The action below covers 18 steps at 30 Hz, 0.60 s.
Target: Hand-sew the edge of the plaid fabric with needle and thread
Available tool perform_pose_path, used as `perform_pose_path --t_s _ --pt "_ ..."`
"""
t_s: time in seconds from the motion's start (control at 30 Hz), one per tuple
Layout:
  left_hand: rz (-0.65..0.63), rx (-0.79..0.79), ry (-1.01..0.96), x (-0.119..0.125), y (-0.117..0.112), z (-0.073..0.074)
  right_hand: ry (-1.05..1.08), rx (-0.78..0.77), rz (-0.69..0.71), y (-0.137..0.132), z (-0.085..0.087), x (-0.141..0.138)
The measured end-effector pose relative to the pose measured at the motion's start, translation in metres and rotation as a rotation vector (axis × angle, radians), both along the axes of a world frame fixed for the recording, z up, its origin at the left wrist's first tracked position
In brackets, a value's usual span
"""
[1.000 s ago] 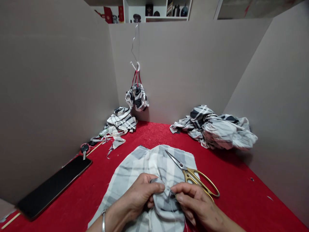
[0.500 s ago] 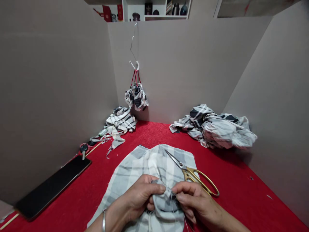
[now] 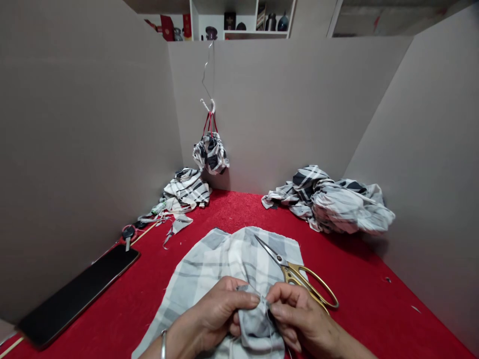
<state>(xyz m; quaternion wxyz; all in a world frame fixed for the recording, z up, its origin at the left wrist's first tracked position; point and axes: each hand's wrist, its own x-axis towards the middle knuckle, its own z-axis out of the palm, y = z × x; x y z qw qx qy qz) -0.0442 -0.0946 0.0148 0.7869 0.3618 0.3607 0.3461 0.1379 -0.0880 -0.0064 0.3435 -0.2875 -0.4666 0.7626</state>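
Head view, only one. L hand low centre, fingers curled, thumb on top, pinching a gathered fold of grey-white plaid cotton cloth. Silver bangle on L wrist. R hand pinches same fold from other side w/ thumb + index, other fingers curled under. Hands nearly meet at fold. Needle in R fingers? Too small to tell. Thin thread hangs down by R hand.

Cloth lies spread on red carpeted surface, near edge closest to person, bunched up btwn hands. Gold-handled scissors lie partly on cloth, blades pointing up-left, handles out over red, just beside R hand.

Handling (my read): cloth looks light, soft, floppy, not stiff, so best held by pinching at bunched fold or along flat edge. Scissors look rigid, easiest taken by handle loops.

Further back: plaid fabric heap w/ loose strips at L wall, bigger plaid fabric heap at R. Plaid bundle hangs on red straps from white hook against grey partition. Black phone + key fob on L side of surface. Shelf w/ bottles up top.
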Motion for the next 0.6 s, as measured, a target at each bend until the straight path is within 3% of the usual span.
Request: perform_pose_path --t_s 0.27,0.6 --pt "0.199 0.117 0.238 0.000 -0.001 0.012 -0.023 -0.019 -0.087 -0.002 0.005 -0.003" --pt "0.229 0.182 0.341 -0.005 -0.002 0.012 -0.054 0.010 -0.083 -0.003 0.006 -0.001"
